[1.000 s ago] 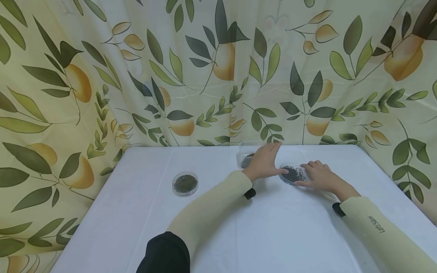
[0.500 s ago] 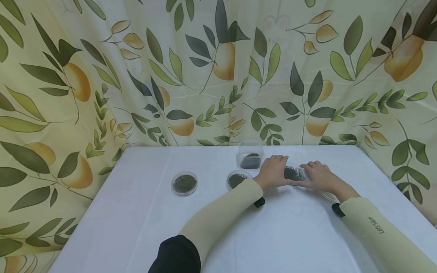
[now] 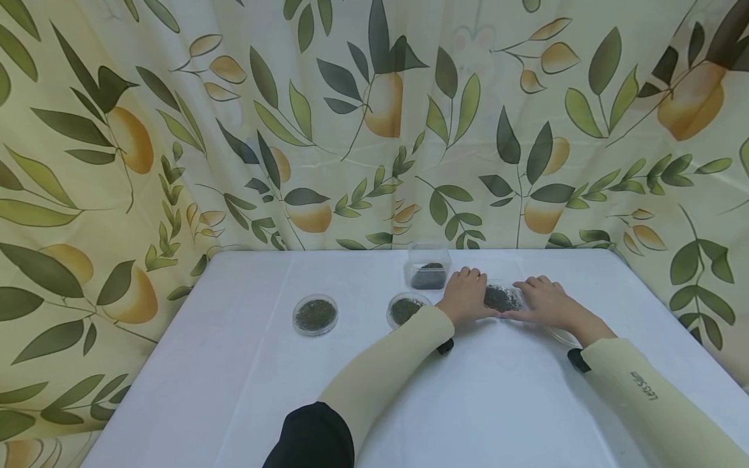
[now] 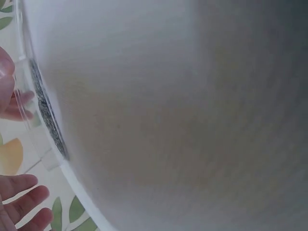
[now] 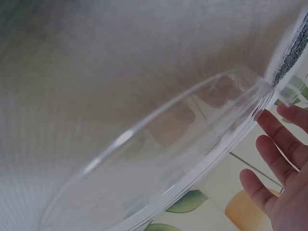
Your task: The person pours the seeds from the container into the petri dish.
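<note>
A clear petri dish (image 3: 502,299) of dark granules sits on the white table between my two hands. My left hand (image 3: 466,298) holds its left side, with the thumb at the near edge and the fingers toward the far edge. My right hand (image 3: 549,304) holds the right side the same way. Through the clear wall in the left wrist view, fingertips of the other hand show beyond the dark granules (image 4: 47,108). A clear round lid (image 5: 159,144) lies in front of the right wrist camera; in the head view the right hand mostly hides it.
Left of the left hand is a second petri dish (image 3: 404,312) of dark granules, partly behind the sleeve. A third dish (image 3: 315,315) stands farther left. A clear box (image 3: 428,276) with dark material stands at the back, near the leaf-patterned curtain (image 3: 363,162).
My left hand has moved slightly right and nearer, from in front of the clear box to the dish's left side, uncovering the box and the second dish. The right hand has stayed put.
</note>
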Action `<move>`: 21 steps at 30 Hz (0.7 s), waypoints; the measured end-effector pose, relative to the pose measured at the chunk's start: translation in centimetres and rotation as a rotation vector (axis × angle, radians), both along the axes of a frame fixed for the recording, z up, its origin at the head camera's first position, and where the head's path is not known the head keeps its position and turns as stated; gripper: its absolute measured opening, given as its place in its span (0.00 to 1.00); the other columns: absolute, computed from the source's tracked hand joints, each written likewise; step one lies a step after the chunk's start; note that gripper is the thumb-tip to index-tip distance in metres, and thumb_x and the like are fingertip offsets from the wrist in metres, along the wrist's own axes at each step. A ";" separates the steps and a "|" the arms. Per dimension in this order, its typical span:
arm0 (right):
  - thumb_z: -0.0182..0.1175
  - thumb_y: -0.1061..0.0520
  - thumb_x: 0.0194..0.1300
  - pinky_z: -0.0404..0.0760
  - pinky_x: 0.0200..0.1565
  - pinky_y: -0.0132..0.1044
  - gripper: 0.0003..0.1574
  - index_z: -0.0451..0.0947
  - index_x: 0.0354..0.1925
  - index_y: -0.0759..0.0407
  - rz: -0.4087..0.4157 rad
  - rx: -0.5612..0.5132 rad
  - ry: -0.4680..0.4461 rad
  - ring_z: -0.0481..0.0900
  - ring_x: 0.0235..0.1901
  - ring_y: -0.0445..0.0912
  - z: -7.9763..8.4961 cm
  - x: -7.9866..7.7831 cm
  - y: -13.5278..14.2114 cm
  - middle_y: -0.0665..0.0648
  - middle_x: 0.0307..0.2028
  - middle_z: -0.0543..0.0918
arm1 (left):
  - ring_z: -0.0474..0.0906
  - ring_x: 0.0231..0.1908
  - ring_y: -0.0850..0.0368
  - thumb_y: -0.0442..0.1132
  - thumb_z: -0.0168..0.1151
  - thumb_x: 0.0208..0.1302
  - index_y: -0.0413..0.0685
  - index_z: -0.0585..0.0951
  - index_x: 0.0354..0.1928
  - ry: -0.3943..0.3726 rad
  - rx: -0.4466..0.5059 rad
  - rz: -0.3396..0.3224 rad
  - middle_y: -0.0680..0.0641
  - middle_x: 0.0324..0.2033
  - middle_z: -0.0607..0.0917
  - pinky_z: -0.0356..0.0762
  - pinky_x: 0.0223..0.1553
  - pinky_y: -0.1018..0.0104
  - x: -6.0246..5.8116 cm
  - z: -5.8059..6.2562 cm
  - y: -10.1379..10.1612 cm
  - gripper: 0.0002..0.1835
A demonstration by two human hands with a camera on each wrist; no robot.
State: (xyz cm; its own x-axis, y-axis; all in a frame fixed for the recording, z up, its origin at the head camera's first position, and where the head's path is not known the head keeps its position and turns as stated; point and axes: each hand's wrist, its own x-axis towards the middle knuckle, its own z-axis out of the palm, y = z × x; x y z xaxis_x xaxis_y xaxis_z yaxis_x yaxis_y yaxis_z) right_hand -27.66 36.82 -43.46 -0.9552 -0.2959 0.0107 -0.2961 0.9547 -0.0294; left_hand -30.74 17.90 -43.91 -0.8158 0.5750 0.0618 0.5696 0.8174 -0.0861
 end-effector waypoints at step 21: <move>0.58 0.26 0.51 0.70 0.46 0.63 0.55 0.69 0.58 0.69 -0.004 -0.008 -0.020 0.70 0.51 0.66 0.3 0.2 -0.1 0.72 0.50 0.75 | 0.66 0.58 0.61 0.77 0.48 0.51 0.60 0.71 0.61 -0.018 -0.003 0.014 0.57 0.56 0.73 0.64 0.61 0.66 -0.6 -0.7 0.1 0.42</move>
State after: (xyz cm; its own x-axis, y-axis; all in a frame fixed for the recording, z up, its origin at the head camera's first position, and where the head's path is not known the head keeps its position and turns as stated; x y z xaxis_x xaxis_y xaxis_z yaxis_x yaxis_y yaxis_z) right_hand -27.43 36.72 -43.17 -0.9565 -0.2917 -0.0060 -0.2912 0.9557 -0.0425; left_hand -31.38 17.96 -44.65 -0.8250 0.5633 0.0457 0.5592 0.8253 -0.0784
